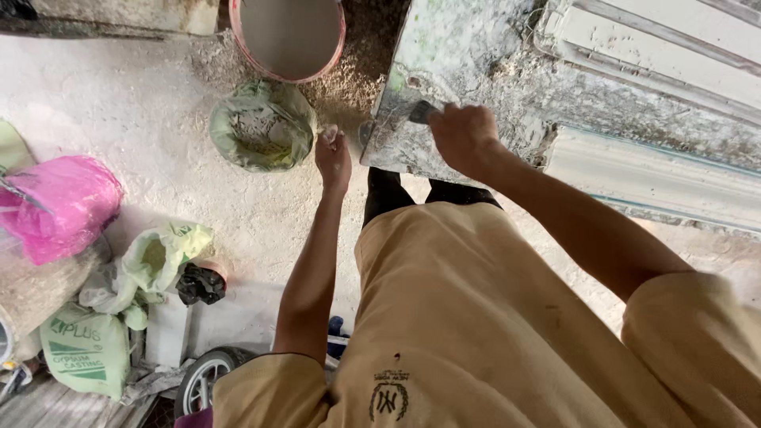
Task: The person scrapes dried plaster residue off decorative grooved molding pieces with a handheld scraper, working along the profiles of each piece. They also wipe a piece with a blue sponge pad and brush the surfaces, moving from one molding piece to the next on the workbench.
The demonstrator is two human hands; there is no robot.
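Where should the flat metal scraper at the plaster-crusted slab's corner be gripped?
By its dark handle, from the right, as the right hand grips it. The wide metal blade fans left against the crusted slab, leaving only the handle end free.

Right hand (pixel 464 136) grips a scraper (pixel 396 119) flat on the plaster-crusted worktable (pixel 468 47); left hand (pixel 334 157) pinches a pale lump beside its edge; green sack (pixel 263 127) and pink-rimmed bucket (pixel 289 36) sit below.

Sack (pixel 262 127) left of workbench (pixel 476 71)
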